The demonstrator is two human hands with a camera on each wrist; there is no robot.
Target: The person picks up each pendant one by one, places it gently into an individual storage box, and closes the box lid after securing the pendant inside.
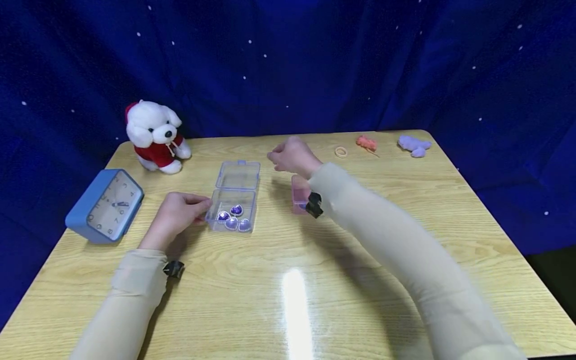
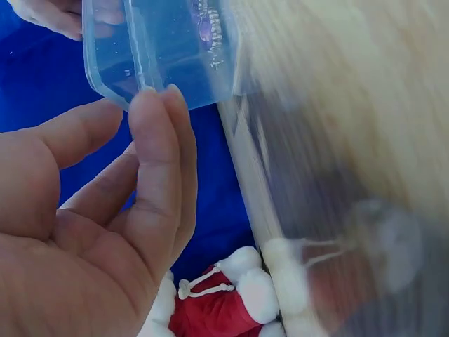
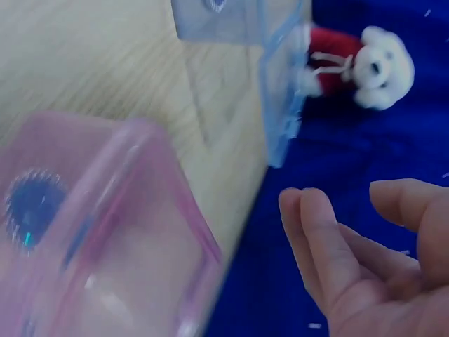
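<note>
Head: left hand (image 1: 176,214) touches clear box (image 1: 234,202); right hand (image 1: 293,156) loose, empty.

The surface (image 1: 360,260) looks like pale wood with visible grain and a glossy finish that throws back a bright streak of light. The open box (image 1: 235,200) is clear, smooth plastic; the pink box (image 1: 299,192) is translucent plastic too. The dog toy (image 1: 155,135) is fluffy white plush with red cloth. The clock (image 1: 105,206) has a matt blue plastic case. The backdrop (image 1: 288,65) is dark blue cloth.

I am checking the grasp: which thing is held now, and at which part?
The left hand touches the clear box at its left wall. The right hand holds nothing.
</note>
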